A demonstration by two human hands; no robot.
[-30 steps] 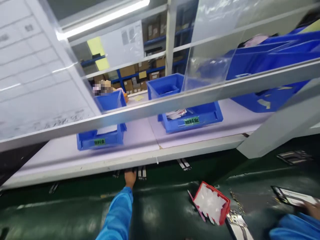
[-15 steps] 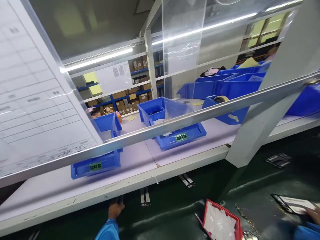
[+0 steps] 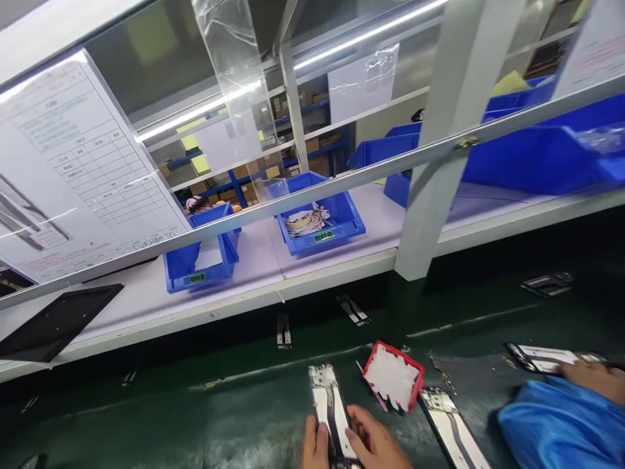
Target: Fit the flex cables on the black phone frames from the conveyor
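Observation:
At the bottom centre, an opened phone [image 3: 334, 413] with a white battery and a dark flat cable is held upright between my two hands. My left hand [image 3: 315, 446] is closed on its left edge, the thumb on the front. My right hand [image 3: 375, 440] grips the lower right edge. Just right of it, a second opened phone [image 3: 454, 430] lies on the green bench mat [image 3: 249, 417]. Beyond my right hand stands a red tray [image 3: 420, 381] filled with white pieces.
A co-worker's hand [image 3: 596, 379] at right, by a blue sleeve [image 3: 561, 423], touches another opened phone [image 3: 541, 357]. Further phone parts [image 3: 284, 332] lie under the shelf edge [image 3: 234, 306]. Blue bins [image 3: 327, 228] and a black panel [image 3: 61, 322] rest on the shelf.
A blue-sleeved hand was reaching under the shelf edge; now both my hands hold the opened phone at the bottom centre. The view has shifted, and the second phone has come into sight.

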